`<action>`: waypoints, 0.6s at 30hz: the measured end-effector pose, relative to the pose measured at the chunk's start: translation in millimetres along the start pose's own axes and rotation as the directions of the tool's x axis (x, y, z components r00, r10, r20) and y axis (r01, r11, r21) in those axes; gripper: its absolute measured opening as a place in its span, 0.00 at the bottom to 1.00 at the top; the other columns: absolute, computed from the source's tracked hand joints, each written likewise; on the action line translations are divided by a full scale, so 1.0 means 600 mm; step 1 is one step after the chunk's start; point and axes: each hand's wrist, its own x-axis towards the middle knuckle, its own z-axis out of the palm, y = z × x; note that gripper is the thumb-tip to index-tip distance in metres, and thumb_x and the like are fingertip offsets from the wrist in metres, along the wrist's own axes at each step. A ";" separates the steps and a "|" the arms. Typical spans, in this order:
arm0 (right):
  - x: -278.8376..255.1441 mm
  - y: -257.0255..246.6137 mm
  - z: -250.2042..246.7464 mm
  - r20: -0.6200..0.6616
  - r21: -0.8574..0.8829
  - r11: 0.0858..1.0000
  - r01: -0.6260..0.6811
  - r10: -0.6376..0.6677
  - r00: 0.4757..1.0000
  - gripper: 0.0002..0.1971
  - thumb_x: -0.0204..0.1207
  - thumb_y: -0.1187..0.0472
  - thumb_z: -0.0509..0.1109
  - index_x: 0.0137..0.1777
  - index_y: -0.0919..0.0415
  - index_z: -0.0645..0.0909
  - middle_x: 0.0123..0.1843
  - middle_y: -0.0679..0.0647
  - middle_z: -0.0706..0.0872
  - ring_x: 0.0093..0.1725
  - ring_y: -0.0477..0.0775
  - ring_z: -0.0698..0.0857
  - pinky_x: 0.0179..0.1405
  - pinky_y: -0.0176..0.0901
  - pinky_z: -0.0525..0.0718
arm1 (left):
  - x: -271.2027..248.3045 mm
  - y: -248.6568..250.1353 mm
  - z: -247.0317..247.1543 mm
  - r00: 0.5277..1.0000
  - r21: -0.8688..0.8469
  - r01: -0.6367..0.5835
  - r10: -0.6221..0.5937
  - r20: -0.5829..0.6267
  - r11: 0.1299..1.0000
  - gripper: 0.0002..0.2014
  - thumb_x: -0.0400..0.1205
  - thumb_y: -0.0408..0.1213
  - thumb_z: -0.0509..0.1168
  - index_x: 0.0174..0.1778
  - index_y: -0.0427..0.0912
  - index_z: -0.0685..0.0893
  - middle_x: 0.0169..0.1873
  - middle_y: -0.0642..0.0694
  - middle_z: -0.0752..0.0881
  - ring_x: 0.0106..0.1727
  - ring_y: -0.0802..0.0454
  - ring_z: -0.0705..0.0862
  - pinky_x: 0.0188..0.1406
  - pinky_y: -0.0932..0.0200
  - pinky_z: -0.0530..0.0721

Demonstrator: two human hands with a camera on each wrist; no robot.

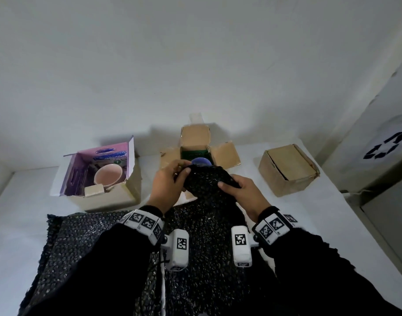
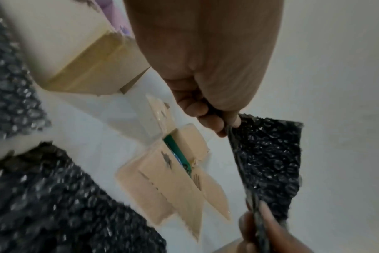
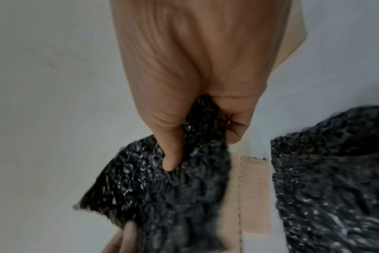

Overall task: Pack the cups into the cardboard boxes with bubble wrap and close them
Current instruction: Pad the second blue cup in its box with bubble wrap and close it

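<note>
Both hands hold one sheet of black bubble wrap (image 1: 207, 183) above the table, just in front of the middle cardboard box (image 1: 223, 153). My left hand (image 1: 170, 179) pinches its left corner; my right hand (image 1: 238, 190) grips its right edge with the thumb on top. The middle box stands with all flaps spread, and a blue cup (image 1: 201, 161) shows inside it. In the left wrist view the same box (image 2: 175, 179) lies below the pinched bubble wrap (image 2: 268, 162). In the right wrist view thumb and fingers clamp the bubble wrap (image 3: 162, 188).
An open box with a pink lining (image 1: 99, 176) at the left holds a pale cup (image 1: 107, 175). A shut cardboard box (image 1: 289, 169) sits at the right. More black bubble wrap (image 1: 86, 242) covers the near table. A grey bin (image 1: 382, 156) with a recycling sign stands at far right.
</note>
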 end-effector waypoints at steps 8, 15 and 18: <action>0.045 -0.052 0.034 0.007 0.105 0.994 0.034 -0.035 0.999 0.18 0.76 0.66 0.76 0.60 0.57 0.72 0.53 0.53 0.85 0.44 0.51 0.88 0.34 0.47 0.85 | 0.029 -0.011 -0.002 0.994 -0.162 0.103 -0.096 0.051 0.981 0.09 0.80 0.26 0.69 0.48 0.45 0.87 0.44 0.45 0.88 0.32 0.55 0.89 0.30 0.69 0.81; 0.145 -0.072 0.047 -0.314 -0.085 0.988 0.128 -0.148 0.938 0.16 0.69 0.72 0.63 0.37 0.50 0.85 0.48 0.54 0.88 0.53 0.59 0.87 0.53 0.61 0.89 | 0.075 -0.041 0.003 0.995 -0.010 0.022 -0.021 0.096 1.000 0.18 0.77 0.25 0.67 0.53 0.55 0.86 0.66 0.49 0.76 0.62 0.56 0.80 0.65 0.56 0.82; 0.188 -0.076 0.062 -0.281 -0.133 0.981 0.142 -0.175 0.944 0.07 0.72 0.55 0.69 0.43 0.52 0.88 0.48 0.51 0.90 0.52 0.54 0.88 0.55 0.53 0.88 | 0.097 -0.076 -0.003 0.991 0.316 0.049 -0.086 0.106 0.947 0.16 0.79 0.40 0.70 0.64 0.50 0.83 0.73 0.49 0.70 0.71 0.47 0.72 0.72 0.49 0.74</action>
